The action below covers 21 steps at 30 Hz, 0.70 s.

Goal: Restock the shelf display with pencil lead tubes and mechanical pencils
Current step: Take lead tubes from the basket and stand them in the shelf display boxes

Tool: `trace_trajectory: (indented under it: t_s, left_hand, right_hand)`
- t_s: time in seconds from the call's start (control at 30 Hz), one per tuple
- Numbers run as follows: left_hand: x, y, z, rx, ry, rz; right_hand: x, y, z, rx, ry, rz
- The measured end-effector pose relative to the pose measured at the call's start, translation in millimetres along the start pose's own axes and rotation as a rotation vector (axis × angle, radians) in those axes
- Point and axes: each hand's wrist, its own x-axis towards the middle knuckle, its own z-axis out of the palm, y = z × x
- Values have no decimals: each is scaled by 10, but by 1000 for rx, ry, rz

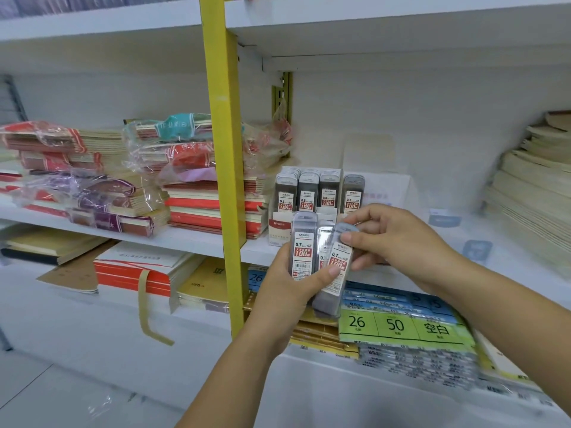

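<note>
Nearest to us, just right of the yellow upright post (225, 149), our left hand (287, 291) grips a small bunch of pencil lead tubes (302, 245). Its thumb lies across their lower fronts and its fingers are wrapped behind them. The labels read 0.7 HB and 100. The leftmost tube stands nearly upright. Our right hand (398, 239) pinches the top end of the front tube (335, 273), which leans to the right across the others. Its lower end hangs below our left thumb.

Under our hands, on the lower shelf right of the post, lie packs of loose-leaf paper (398, 325) printed with 26 and 50.

Just behind the bunch, on the middle shelf (185, 239) and near the post's right side, stands a white display box (279, 230). It holds four upright rows of boxed lead tubes (318, 193). Three rows are marked 0.5 and the rightmost is marked 0.7.

Left of the post, on the same shelf, red-and-cream notebooks (210, 205) are stacked flat. Further left lie plastic-wrapped bundles (77, 193) of similar books.

Far to the right of the post, a tall pile of cream exercise books (531, 186) sits against the back wall.
</note>
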Motion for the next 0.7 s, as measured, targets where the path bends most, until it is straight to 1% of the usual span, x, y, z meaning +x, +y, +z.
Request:
trace_trajectory:
  t_s: [0.13,0.23,0.3,0.37,0.4,0.47,0.57,0.63,0.7]
  left_hand:
    - [29,7,-6,-103,0,-26]
    - [55,3,-4,-156,15,-45]
    - [72,-7,-8,-170,43,-48]
    - [94,-16,-30,-174,79,-51]
    - [108,-14,-43,-179,89,-49]
    - [133,-2,-58,-189,92,-41]
    - [155,9,-54,-212,82,-43]
    - [162,-1,-49,-241,64,-48]
    - [164,-9,-40,-259,42,-55]
  right_hand:
    - [27,-6,-50,76,72,-15]
    - [95,-85,-164,19,135,-52]
    - [171,-220,-338,-54,255,-180]
    - [262,-412,-577,-136,397,-364]
    - [310,-501,-680,-211,431,-430]
    - [430,-592,-812,-422,432,-452]
    - [621,-556,-821,-687,374,-396]
    - [701,-493,-795,-787,328,-354]
    - [765,-435,-809,-821,289,-303]
